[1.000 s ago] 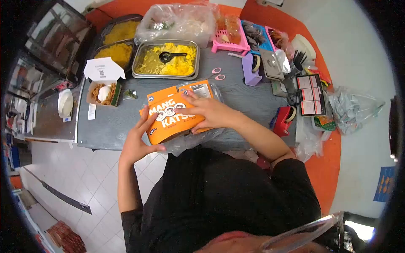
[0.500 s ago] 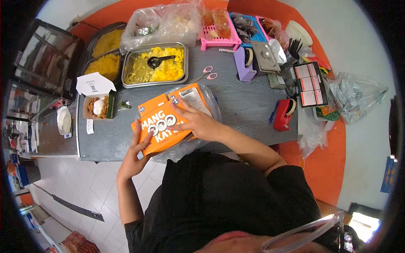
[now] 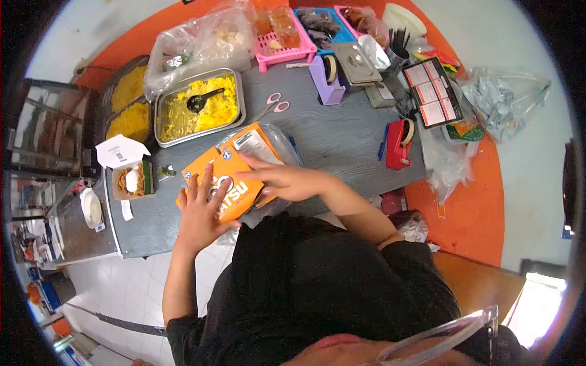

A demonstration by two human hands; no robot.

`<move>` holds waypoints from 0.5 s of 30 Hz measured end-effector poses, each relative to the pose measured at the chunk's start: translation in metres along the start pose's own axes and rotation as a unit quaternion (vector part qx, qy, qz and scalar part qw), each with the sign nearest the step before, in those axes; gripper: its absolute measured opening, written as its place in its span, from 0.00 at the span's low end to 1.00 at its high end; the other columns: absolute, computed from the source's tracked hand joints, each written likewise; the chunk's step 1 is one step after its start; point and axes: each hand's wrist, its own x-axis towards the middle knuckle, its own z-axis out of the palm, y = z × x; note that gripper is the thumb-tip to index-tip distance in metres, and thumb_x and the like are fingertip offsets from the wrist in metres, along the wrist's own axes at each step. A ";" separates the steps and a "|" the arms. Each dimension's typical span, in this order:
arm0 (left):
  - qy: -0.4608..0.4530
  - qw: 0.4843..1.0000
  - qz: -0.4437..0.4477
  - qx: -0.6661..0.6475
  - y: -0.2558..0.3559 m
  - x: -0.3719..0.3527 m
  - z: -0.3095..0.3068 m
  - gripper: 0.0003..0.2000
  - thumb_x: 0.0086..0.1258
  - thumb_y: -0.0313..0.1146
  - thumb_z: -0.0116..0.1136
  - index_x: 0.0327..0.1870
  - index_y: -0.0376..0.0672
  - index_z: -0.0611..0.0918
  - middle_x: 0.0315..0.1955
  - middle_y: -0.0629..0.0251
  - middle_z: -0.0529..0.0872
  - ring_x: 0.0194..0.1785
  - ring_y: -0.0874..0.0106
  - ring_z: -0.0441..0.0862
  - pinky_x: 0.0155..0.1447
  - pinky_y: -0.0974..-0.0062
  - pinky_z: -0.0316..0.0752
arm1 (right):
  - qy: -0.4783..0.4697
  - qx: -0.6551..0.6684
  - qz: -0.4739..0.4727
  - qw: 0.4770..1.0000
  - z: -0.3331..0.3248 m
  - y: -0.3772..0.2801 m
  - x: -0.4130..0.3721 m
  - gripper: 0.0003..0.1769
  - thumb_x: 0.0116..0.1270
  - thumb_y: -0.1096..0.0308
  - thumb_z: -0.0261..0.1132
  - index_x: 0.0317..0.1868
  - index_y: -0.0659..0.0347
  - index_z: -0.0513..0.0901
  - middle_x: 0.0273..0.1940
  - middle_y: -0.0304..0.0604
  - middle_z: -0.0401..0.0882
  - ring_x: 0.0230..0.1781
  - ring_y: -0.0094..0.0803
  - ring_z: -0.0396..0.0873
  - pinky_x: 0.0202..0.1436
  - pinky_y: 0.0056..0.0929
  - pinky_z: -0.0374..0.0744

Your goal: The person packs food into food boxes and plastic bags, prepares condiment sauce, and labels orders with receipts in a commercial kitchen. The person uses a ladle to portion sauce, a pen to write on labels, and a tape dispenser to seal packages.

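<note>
An orange printed carton [image 3: 243, 196] lies on the grey table near its front edge, with more orange card and a white printed panel [image 3: 253, 143] behind it. My left hand [image 3: 200, 213] rests on the carton's top face, fingers spread over the lettering. At the carton's right side is my right hand [image 3: 297, 183], its fingers stretched out and the fingertips over the card. Clear plastic [image 3: 287, 143] shows beneath and to the right of the orange card. To the left stands an open box of food [image 3: 131, 182] with a white topping.
Behind the carton are a metal tray [image 3: 242, 100] of yellow food with a black spoon [image 3: 196, 102] and pink-handled scissors [image 3: 279, 105]. Purple [image 3: 326, 82] and red [image 3: 400, 146] tape dispensers stand rightward. Baskets [image 3: 284, 55] and a plastic bag [image 3: 177, 55] line the back.
My left hand has moved from the carton's left edge onto its top face. My right hand has shifted off the middle to the right side. The view has turned slightly.
</note>
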 end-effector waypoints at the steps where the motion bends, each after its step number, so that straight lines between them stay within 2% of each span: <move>1: 0.030 0.999 0.014 -0.019 -0.007 0.000 0.004 0.31 0.49 0.51 0.61 0.58 0.57 0.71 0.66 0.57 0.53 0.62 0.52 0.58 0.56 0.50 0.55 | 0.080 -0.013 0.002 0.997 -0.009 0.004 -0.020 0.29 0.56 0.77 0.56 0.60 0.52 0.66 0.67 0.51 0.48 0.69 0.45 0.44 0.68 0.38 0.49; 2: 0.043 0.999 0.008 -0.028 -0.022 0.001 0.019 0.26 0.52 0.48 0.59 0.55 0.56 0.74 0.65 0.57 0.55 0.59 0.55 0.61 0.54 0.54 0.57 | 0.158 -0.028 0.002 0.987 -0.019 0.007 -0.041 0.27 0.57 0.75 0.57 0.59 0.56 0.67 0.66 0.52 0.52 0.68 0.44 0.48 0.67 0.38 0.51; 3: 0.044 0.999 0.013 -0.026 -0.022 0.002 0.018 0.26 0.52 0.48 0.59 0.55 0.56 0.74 0.65 0.57 0.55 0.59 0.55 0.61 0.54 0.54 0.57 | 0.317 -0.079 -0.013 0.945 -0.033 -0.002 -0.061 0.22 0.56 0.72 0.59 0.54 0.60 0.72 0.59 0.50 0.64 0.63 0.41 0.59 0.65 0.37 0.56; 4: 0.032 0.999 0.002 -0.038 -0.021 0.002 0.017 0.27 0.52 0.48 0.59 0.56 0.57 0.73 0.65 0.56 0.54 0.60 0.54 0.60 0.56 0.52 0.56 | 0.466 -0.194 0.037 0.862 -0.044 0.006 -0.092 0.18 0.56 0.72 0.58 0.48 0.61 0.75 0.52 0.47 0.71 0.57 0.39 0.66 0.62 0.37 0.60; 5: 0.017 0.998 -0.010 -0.051 -0.019 0.001 0.016 0.28 0.52 0.48 0.60 0.57 0.58 0.71 0.66 0.56 0.53 0.61 0.52 0.59 0.58 0.49 0.54 | 0.526 -0.351 0.110 0.767 -0.056 0.008 -0.125 0.16 0.54 0.72 0.59 0.45 0.61 0.76 0.48 0.45 0.74 0.52 0.39 0.70 0.58 0.37 0.63; 6: 0.007 0.999 -0.016 -0.041 -0.010 0.001 0.009 0.34 0.47 0.50 0.62 0.60 0.58 0.68 0.67 0.55 0.50 0.65 0.49 0.53 0.60 0.43 0.49 | 0.565 -0.444 0.139 0.681 -0.069 0.026 -0.165 0.16 0.53 0.70 0.60 0.44 0.61 0.76 0.46 0.46 0.74 0.49 0.42 0.70 0.55 0.38 0.65; 7: 0.006 0.999 -0.014 -0.043 -0.003 0.004 0.001 0.34 0.47 0.50 0.62 0.60 0.58 0.68 0.67 0.55 0.50 0.65 0.49 0.53 0.60 0.43 0.49 | 0.604 -0.465 0.229 0.606 -0.076 0.048 -0.205 0.17 0.55 0.63 0.62 0.43 0.62 0.75 0.43 0.49 0.75 0.46 0.44 0.71 0.53 0.38 0.66; 9: -0.041 0.999 -0.024 -0.004 0.006 0.004 -0.010 0.41 0.41 0.53 0.65 0.63 0.56 0.65 0.67 0.55 0.47 0.67 0.47 0.48 0.61 0.39 0.44 | 0.588 -0.499 0.373 0.515 -0.079 0.095 -0.274 0.24 0.56 0.54 0.62 0.46 0.65 0.74 0.41 0.52 0.74 0.45 0.46 0.70 0.52 0.40 0.67; 10: -0.043 0.999 -0.026 -0.004 0.006 0.003 -0.008 0.41 0.41 0.53 0.65 0.63 0.56 0.65 0.67 0.55 0.47 0.67 0.47 0.48 0.61 0.39 0.44 | 0.587 -0.499 0.374 0.517 -0.084 0.116 -0.304 0.24 0.56 0.54 0.62 0.46 0.65 0.74 0.41 0.52 0.74 0.45 0.46 0.70 0.52 0.40 0.67; 12: -0.020 1.000 -0.006 -0.018 0.002 0.004 -0.003 0.43 0.39 0.51 0.66 0.63 0.53 0.64 0.67 0.55 0.47 0.66 0.46 0.49 0.60 0.39 0.45 | 0.577 -0.249 0.478 0.614 -0.095 0.145 -0.341 0.30 0.55 0.48 0.63 0.49 0.66 0.72 0.41 0.51 0.74 0.44 0.43 0.71 0.48 0.43 0.69; 13: -0.021 1.000 -0.010 -0.017 0.000 0.004 -0.001 0.43 0.39 0.51 0.66 0.63 0.53 0.64 0.67 0.55 0.47 0.66 0.46 0.49 0.60 0.39 0.45 | 0.575 -0.248 0.477 0.617 -0.093 0.132 -0.331 0.30 0.55 0.48 0.63 0.49 0.66 0.72 0.41 0.51 0.74 0.44 0.43 0.71 0.48 0.43 0.69; 15: -0.006 0.997 0.019 -0.077 -0.004 0.006 0.001 0.41 0.40 0.47 0.65 0.62 0.52 0.65 0.67 0.54 0.50 0.66 0.46 0.50 0.61 0.43 0.48 | 0.664 0.040 0.433 0.609 -0.089 0.099 -0.311 0.27 0.56 0.51 0.64 0.47 0.64 0.74 0.40 0.42 0.75 0.41 0.31 0.73 0.37 0.35 0.76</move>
